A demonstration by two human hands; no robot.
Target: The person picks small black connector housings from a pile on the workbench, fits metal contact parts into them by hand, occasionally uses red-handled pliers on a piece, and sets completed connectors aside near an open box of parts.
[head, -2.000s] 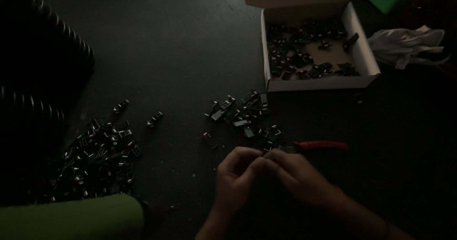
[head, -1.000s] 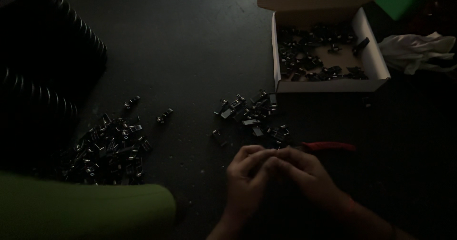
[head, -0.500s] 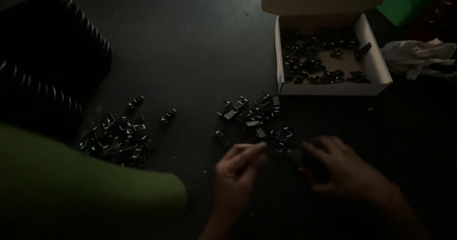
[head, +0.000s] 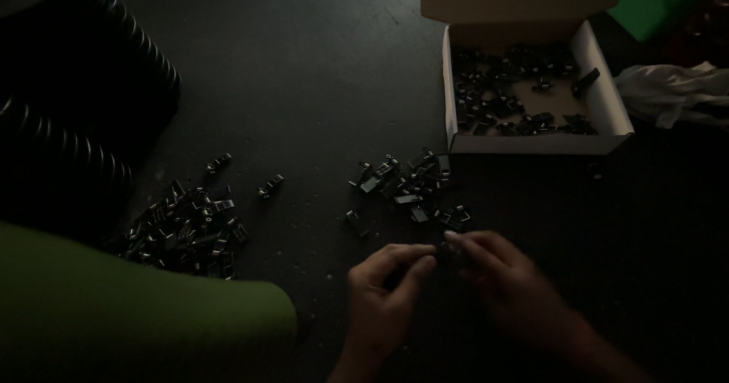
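Note:
My left hand [head: 383, 288] and my right hand [head: 505, 280] meet low in the middle of a dark table. My right fingertips pinch a small black metal part [head: 448, 250]. My left thumb and forefinger curl toward the same part, but the dim light hides whether they grip it. Just above the hands lies a loose pile of similar black parts [head: 410, 182]. A larger heap of parts [head: 186, 227] lies to the left.
A white cardboard box [head: 535, 144] with several black parts stands at the upper right, its lid up. A white cloth [head: 672, 91] lies beside it, a green object [head: 668, 7] behind. A ribbed black hose [head: 114, 64] runs at the left. A green sleeve [head: 121, 315] fills the lower left.
My hands were together, moved apart as the right reached toward the middle pile, and have come together again. The red-handled pliers seen earlier are out of sight. The green sleeve has come further in.

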